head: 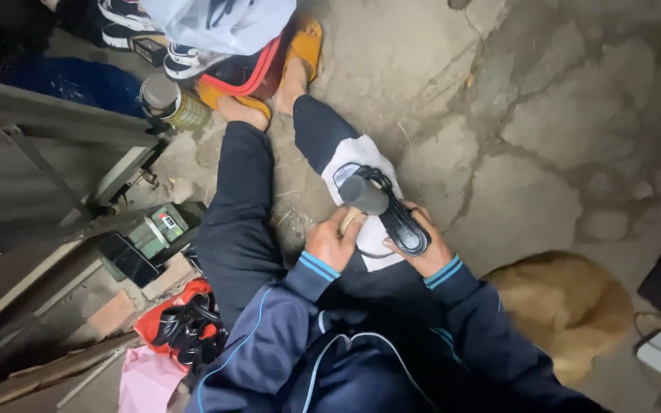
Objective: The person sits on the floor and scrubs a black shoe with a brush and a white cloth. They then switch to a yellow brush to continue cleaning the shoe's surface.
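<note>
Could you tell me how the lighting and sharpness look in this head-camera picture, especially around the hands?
Head view: soft, even daylight on the cracked concrete floor, no glare or hard shadows; the left hand, right hand and black shoe sole are slightly soft; the left edge under the metal table is dark; wide-angle bending shows at the borders.

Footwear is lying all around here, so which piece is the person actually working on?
The black sole on the white cloth over the knee, held by the right hand. The sneakers and orange sandals lie untouched.
</note>
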